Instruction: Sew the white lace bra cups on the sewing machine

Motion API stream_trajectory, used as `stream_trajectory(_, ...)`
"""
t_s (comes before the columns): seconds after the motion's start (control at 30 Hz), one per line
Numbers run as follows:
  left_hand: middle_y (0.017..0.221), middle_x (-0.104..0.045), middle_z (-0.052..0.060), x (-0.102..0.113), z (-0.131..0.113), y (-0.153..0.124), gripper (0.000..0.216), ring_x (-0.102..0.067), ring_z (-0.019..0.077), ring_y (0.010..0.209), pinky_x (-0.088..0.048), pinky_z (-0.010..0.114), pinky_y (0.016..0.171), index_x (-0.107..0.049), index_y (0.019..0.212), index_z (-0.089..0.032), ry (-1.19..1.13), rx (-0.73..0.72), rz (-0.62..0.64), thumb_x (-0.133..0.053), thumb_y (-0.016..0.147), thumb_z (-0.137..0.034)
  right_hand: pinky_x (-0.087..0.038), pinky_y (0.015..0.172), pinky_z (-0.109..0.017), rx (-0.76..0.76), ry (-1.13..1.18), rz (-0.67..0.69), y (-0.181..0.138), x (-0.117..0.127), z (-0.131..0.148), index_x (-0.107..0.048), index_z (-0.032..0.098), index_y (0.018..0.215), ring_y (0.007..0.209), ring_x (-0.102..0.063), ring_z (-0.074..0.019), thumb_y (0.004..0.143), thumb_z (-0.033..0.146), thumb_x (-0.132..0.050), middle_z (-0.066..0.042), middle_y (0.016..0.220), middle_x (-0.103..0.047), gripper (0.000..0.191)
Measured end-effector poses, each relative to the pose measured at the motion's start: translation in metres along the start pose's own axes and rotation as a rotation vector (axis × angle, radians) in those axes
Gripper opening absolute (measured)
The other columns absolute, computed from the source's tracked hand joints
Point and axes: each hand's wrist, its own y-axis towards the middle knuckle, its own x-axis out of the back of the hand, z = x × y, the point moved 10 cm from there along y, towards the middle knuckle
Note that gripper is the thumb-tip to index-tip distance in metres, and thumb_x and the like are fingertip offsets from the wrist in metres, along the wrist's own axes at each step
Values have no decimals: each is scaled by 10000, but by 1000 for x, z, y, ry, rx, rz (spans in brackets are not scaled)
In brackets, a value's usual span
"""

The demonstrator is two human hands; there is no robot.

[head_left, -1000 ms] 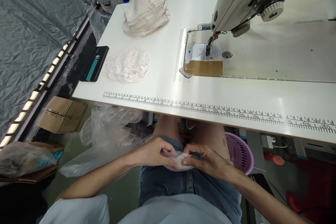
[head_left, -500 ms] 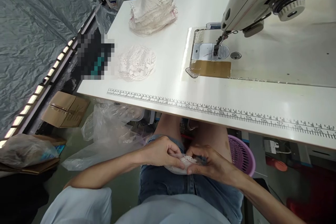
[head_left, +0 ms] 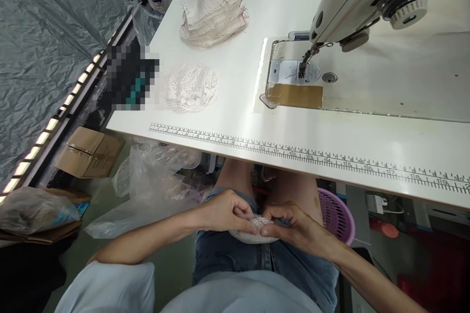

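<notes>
Over my lap, a small piece of white lace fabric (head_left: pixel 253 238) is pinched between both hands. My left hand (head_left: pixel 229 212) is closed on its left side, thumb on top. On its right side my right hand (head_left: pixel 288 222) grips it with thumb and fingers, the two thumbs close together. My fingers hide much of the piece. On the table above lies a flat white lace piece (head_left: pixel 191 87). Behind that sits a stack of white cloth pieces (head_left: pixel 215 7) with frayed edges and reddish threads.
A sewing machine (head_left: pixel 348 10) stands on the right of the white table (head_left: pixel 235 93), whose front edge carries a printed ruler (head_left: pixel 312 155). Below are a purple basket (head_left: pixel 336 217), clear plastic bags (head_left: pixel 154 195) and a cardboard box (head_left: pixel 90 151).
My right thumb has shifted slightly up and left on the lace, closer to my left thumb. My left hand stays nearly where it was.
</notes>
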Motion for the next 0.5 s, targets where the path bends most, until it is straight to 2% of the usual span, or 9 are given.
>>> stream_trajectory(0.17,485,-305,-81,-2,-4,0,338,-243,45,483,-176,198,450,-580,606,-115,-18,-25,22,-733,632,-415,-314,513,-218,42,-61,-23,-1,2,7,-598,158,674,576,-421,-109,807,495,-583,22,605,-465,363)
stream_trajectory(0.33,470,-323,-79,-4,-4,2,356,-239,44,478,-154,200,445,-606,627,-105,10,-9,18,-730,633,-438,-323,499,-212,42,-145,-47,-3,4,5,-622,155,692,593,-457,-119,811,528,-561,7,618,-501,397)
stream_trajectory(0.5,463,-361,-75,-6,-4,5,367,-258,45,474,-173,194,438,-627,638,-101,-12,6,19,-732,620,-452,-307,504,-211,30,-114,-38,-5,7,5,-608,157,695,593,-440,-113,796,507,-594,15,622,-492,365)
